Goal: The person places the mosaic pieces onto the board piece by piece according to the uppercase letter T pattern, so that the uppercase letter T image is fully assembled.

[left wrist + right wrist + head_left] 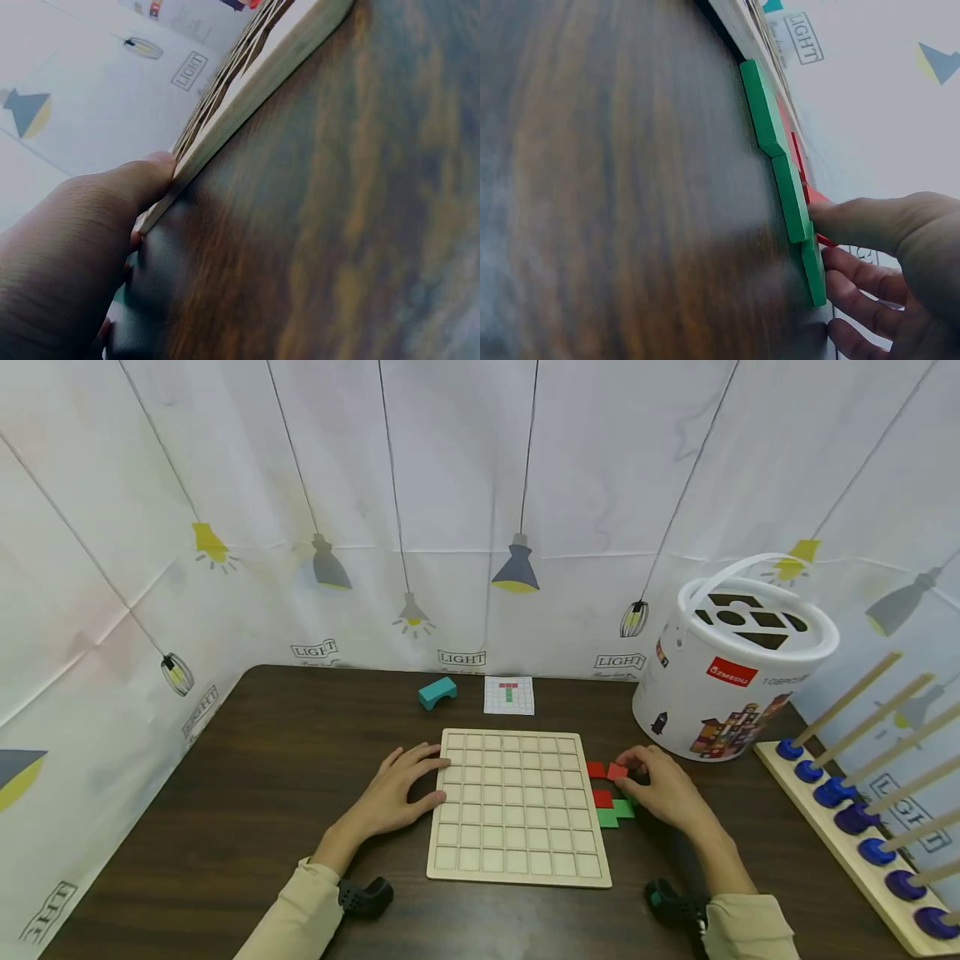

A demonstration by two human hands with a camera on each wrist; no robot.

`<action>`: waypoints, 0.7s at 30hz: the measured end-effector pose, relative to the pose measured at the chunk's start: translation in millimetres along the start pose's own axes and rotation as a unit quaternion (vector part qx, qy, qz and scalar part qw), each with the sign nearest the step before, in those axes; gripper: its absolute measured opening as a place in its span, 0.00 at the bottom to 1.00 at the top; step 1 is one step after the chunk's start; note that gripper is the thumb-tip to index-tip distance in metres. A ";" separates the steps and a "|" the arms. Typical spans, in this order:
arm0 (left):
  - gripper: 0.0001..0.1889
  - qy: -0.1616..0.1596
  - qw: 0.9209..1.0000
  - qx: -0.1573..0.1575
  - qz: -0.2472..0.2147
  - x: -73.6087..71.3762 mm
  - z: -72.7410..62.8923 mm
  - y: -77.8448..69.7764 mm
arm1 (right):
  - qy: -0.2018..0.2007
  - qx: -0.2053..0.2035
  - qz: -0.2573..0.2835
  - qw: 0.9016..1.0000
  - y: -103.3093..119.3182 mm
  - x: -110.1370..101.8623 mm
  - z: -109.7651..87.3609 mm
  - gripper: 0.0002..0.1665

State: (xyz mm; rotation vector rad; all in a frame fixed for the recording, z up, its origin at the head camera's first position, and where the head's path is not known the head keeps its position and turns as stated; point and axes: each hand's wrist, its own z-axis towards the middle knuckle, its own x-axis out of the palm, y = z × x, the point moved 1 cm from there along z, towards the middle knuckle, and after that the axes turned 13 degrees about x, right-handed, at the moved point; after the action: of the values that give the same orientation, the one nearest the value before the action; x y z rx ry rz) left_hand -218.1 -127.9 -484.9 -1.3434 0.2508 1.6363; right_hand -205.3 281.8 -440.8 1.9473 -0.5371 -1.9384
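Note:
A pale wooden grid board (517,806) lies on the dark table. My left hand (401,785) rests against its left edge with the fingers spread, and in the left wrist view the thumb (142,180) touches the board's side. Just off the board's right edge, my right hand (663,787) pinches a red square tile (617,771) between thumb and fingers. Beside that hand lie two more red tiles (602,799) and several green tiles (607,818). In the right wrist view the green tiles (791,199) form a row along the table, below the right thumb (862,221).
Behind the board are a small card (509,696) with a red and green T pattern and a teal arch block (437,692). A white lidded bucket (682,693) stands at the back right. Along the right side runs a wooden peg rack (832,835) with blue rings.

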 end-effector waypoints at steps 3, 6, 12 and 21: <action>0.27 0.000 1.000 -0.003 0.001 0.4 -0.7 0.8 | -0.001 0.001 0.022 1.000 0.1 -0.4 -0.4 0.12; 0.27 0.000 1.000 -0.002 -0.001 0.4 -0.3 0.8 | -0.002 0.007 0.046 0.999 -2.4 -0.5 -0.2 0.10; 0.26 -0.002 1.000 0.007 0.000 -1.0 0.9 -0.9 | -0.003 0.029 0.079 0.996 -9.3 -0.5 1.7 0.09; 0.26 0.000 1.000 -0.003 -0.001 -0.8 -0.6 -1.7 | -0.022 0.028 0.103 0.994 -8.8 0.5 4.9 0.11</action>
State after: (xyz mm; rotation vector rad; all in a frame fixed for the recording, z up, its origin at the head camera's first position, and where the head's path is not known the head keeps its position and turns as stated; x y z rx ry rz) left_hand -216.5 -127.9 -483.8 -1.3484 0.2444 1.6353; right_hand -209.9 289.3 -445.6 1.8058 -0.7802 -1.8589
